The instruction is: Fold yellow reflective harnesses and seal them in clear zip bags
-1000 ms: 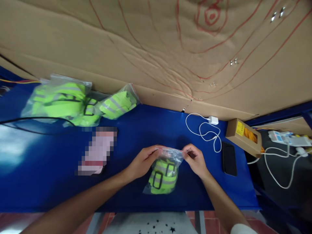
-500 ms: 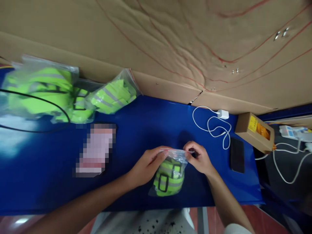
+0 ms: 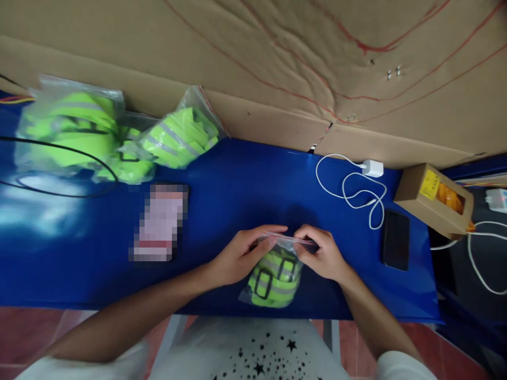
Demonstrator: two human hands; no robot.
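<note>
A clear zip bag (image 3: 284, 244) hangs over the front part of the blue table, its sealing strip at the top. Inside it lies a folded neon yellow reflective vest or strap (image 3: 275, 279) with grey bands and black rectangular buckles. My left hand (image 3: 241, 256) pinches the left end of the bag's top edge between thumb and fingers, the index finger stretched along the strip. On the right end of the same edge, my right hand (image 3: 321, 252) grips with thumb and bent fingers.
Several bagged neon yellow bundles (image 3: 180, 137) lie at the back left, behind a black cable (image 3: 85, 158). A phone with a blurred screen (image 3: 160, 221) is left of my hands. To the right are a white charger (image 3: 372, 168), a dark phone (image 3: 396, 240) and a cardboard box (image 3: 415, 184).
My right hand has slid slightly left along the bag's top edge, closer to my left hand. The left index finger now reaches further right. The camera view has shifted a little.
</note>
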